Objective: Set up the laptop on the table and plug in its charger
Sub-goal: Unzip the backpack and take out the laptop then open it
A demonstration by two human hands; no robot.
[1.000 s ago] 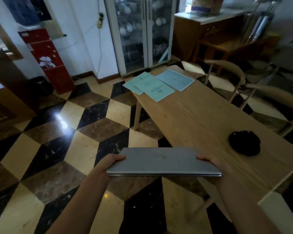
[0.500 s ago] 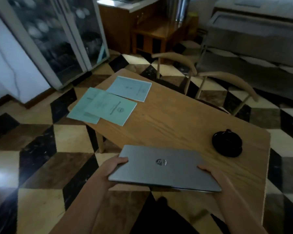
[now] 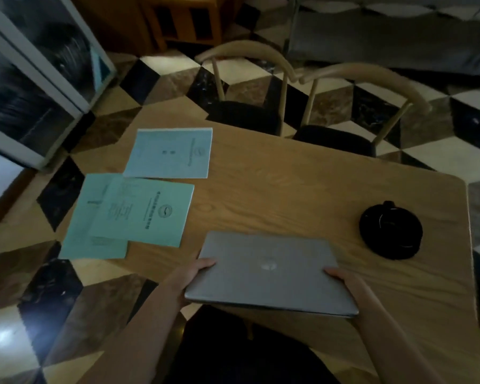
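The closed grey laptop [image 3: 269,273] sits at about 6 o'clock in the view, held by its two short sides above the near edge of the wooden table [image 3: 288,195]; its near long edge overhangs the table's rim, and whether its far edge touches the wood cannot be told. The left hand [image 3: 194,275] clamps the laptop's 9 o'clock side, thumb on the lid and fingers hidden beneath. The right hand [image 3: 344,284] clamps the 3 o'clock side the same way. At the laptop's 2 o'clock, apart from it, lies the black coiled charger [image 3: 390,231], near the table's right edge. From the laptop's 9 to 11 o'clock lie three pale green booklets [image 3: 150,212]: two overlap, the lower one sticking out past the table's left edge, and the third lies separately farther back. Bare wood runs from the laptop's far edge toward 12 o'clock, open between the booklets and the charger all the way to the far rim. Two wooden chairs [image 3: 311,79] with dark seats stand tucked against that far rim at 12 to 1 o'clock. A glass-fronted cabinet [image 3: 39,87] stands on the checkered floor [image 3: 20,286] at 10 o'clock, well apart from the table.
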